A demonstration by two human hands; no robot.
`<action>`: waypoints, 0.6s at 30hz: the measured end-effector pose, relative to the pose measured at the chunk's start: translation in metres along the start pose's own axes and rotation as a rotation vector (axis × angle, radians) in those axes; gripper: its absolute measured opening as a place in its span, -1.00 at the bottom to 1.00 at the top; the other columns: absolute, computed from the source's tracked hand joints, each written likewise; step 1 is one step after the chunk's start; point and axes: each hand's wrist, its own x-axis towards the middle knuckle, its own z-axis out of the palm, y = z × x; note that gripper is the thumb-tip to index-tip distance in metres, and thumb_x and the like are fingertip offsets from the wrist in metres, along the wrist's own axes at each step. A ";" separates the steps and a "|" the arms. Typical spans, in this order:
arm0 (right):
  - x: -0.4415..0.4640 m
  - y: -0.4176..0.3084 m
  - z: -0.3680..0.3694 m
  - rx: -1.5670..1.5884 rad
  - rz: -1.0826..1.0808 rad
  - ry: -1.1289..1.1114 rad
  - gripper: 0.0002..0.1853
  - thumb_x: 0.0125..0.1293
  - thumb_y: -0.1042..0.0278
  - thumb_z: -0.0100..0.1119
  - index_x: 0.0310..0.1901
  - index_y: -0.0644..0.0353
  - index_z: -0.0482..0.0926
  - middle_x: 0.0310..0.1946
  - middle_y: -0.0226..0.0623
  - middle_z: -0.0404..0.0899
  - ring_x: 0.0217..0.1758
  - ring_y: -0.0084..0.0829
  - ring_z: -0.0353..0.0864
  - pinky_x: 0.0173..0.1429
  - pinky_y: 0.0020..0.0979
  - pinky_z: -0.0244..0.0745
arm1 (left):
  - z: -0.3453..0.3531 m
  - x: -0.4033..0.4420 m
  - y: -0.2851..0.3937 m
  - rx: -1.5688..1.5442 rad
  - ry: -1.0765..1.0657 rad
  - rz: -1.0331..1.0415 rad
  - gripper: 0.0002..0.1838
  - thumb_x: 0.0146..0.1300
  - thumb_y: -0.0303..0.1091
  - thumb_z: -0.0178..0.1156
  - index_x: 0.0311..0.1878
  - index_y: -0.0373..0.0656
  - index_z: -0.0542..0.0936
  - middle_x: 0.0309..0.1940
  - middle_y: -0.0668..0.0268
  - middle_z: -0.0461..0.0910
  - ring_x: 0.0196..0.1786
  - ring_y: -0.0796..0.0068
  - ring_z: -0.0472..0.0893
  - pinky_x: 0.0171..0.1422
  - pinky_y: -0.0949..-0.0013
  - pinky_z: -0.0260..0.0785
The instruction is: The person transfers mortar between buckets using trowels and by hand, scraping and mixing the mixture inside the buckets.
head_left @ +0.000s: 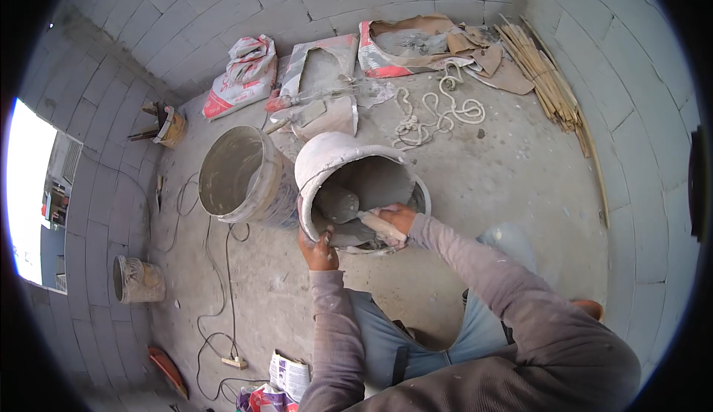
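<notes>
A tilted, mortar-crusted bucket point(316, 156) lies in front of me with its mouth facing me, and grey mortar coats its inside. My left hand point(319, 251) is closed on the near-left part of its rim. In my right hand point(397, 219) is a trowel point(338, 204), gripped by its pale handle, with the grey blade inside the bucket mouth. Another container's rim point(427, 203) shows below and to the right of the tilted bucket; most of it is hidden. A larger open bucket point(278, 189) stands close by on the left.
Opened cement bags point(319, 67) and a fuller bag point(241, 78) line the back wall. Rope point(438, 111) lies ahead, with wooden strips point(542, 78) at right. A cable point(215, 293) snakes over the left floor near a small bucket point(141, 280).
</notes>
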 end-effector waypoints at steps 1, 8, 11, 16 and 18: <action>-0.006 -0.008 0.008 0.194 0.115 -0.008 -0.60 0.52 0.03 -0.02 0.11 0.18 0.52 -0.53 -0.14 0.55 -0.71 -0.30 0.48 -0.70 -0.20 0.38 | 0.001 -0.002 0.000 0.000 0.007 -0.001 -0.52 0.15 -0.51 0.17 0.19 -0.32 0.45 -0.05 0.30 0.54 0.00 0.47 0.53 0.17 0.46 0.34; -0.062 -0.044 0.024 0.229 0.015 -0.095 -0.56 0.54 -0.03 -0.09 0.10 0.21 0.49 -0.51 -0.24 0.50 -0.72 -0.50 0.41 -0.75 -0.43 0.27 | 0.004 0.013 -0.007 -0.276 0.032 0.078 -0.73 0.29 -0.40 0.26 0.01 -0.16 0.48 -0.25 0.47 0.48 -0.18 0.66 0.47 -0.02 0.52 0.34; -0.112 -0.065 0.019 0.120 -0.024 0.010 -0.53 0.55 -0.02 -0.09 0.13 0.27 0.47 -0.49 -0.25 0.49 -0.70 -0.54 0.41 -0.72 -0.49 0.28 | 0.011 0.022 -0.002 -0.310 0.146 0.098 -0.85 0.36 -0.45 0.21 -0.07 -0.13 0.47 -0.27 0.49 0.49 -0.22 0.69 0.46 -0.04 0.56 0.32; -0.186 -0.075 -0.008 -0.051 -0.076 0.160 -0.57 0.50 0.17 0.02 0.21 0.34 0.43 -0.49 -0.27 0.49 -0.69 -0.55 0.43 -0.71 -0.50 0.31 | 0.034 0.047 0.058 -0.197 0.325 0.171 -0.93 0.43 -0.47 0.16 -0.10 -0.16 0.48 -0.29 0.50 0.49 -0.25 0.72 0.43 -0.04 0.59 0.29; -0.190 -0.071 -0.014 -0.111 -0.054 0.261 -0.51 0.42 0.36 0.12 0.32 0.34 0.35 -0.48 -0.29 0.51 -0.71 -0.59 0.42 -0.69 -0.51 0.34 | 0.041 0.058 0.082 -0.224 0.306 0.375 -0.90 0.43 -0.45 0.19 -0.07 -0.21 0.49 -0.30 0.49 0.48 -0.24 0.74 0.41 -0.03 0.59 0.29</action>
